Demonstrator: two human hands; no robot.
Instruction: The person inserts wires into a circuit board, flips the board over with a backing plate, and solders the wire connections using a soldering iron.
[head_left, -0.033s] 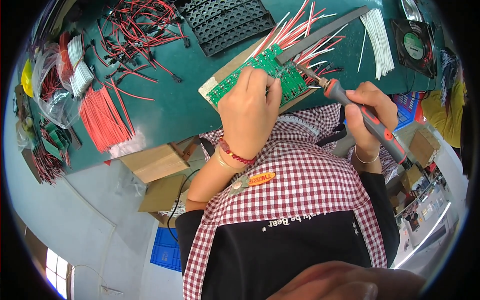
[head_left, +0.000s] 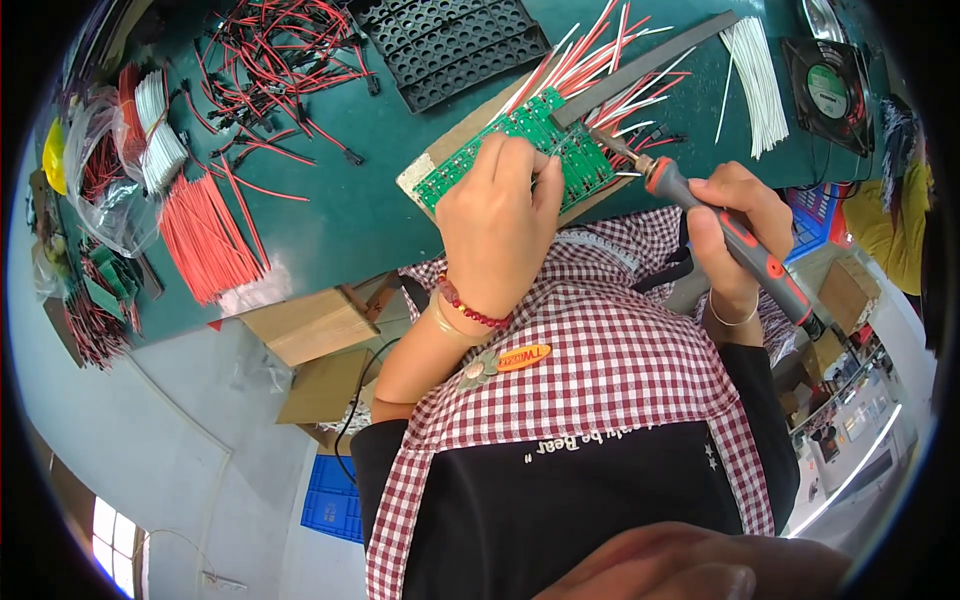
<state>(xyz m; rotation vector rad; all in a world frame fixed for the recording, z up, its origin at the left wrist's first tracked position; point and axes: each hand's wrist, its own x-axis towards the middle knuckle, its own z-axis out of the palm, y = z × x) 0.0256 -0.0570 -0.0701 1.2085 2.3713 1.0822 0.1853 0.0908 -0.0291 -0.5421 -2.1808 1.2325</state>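
A green circuit board (head_left: 577,160) lies on a light-coloured backing board (head_left: 412,180) near the table's front edge. Over its left half, my left hand (head_left: 500,215) is closed, thumb and fingers pinched together; whatever they hold is hidden. My right hand (head_left: 740,215) grips a soldering iron (head_left: 730,232) with a grey and red handle. The iron points left, its tip at the board's right part. Pressing across the board's far edge is a dark flat bar (head_left: 650,68), with red and white wires (head_left: 600,55) fanning out beneath and behind it.
Loose red-black wires with connectors (head_left: 290,60) and a black perforated tray (head_left: 450,50) occupy the back. Red wires (head_left: 208,235) and white wires (head_left: 160,145) are bundled at left. At right are more white wires (head_left: 757,90) and a black fan (head_left: 828,95).
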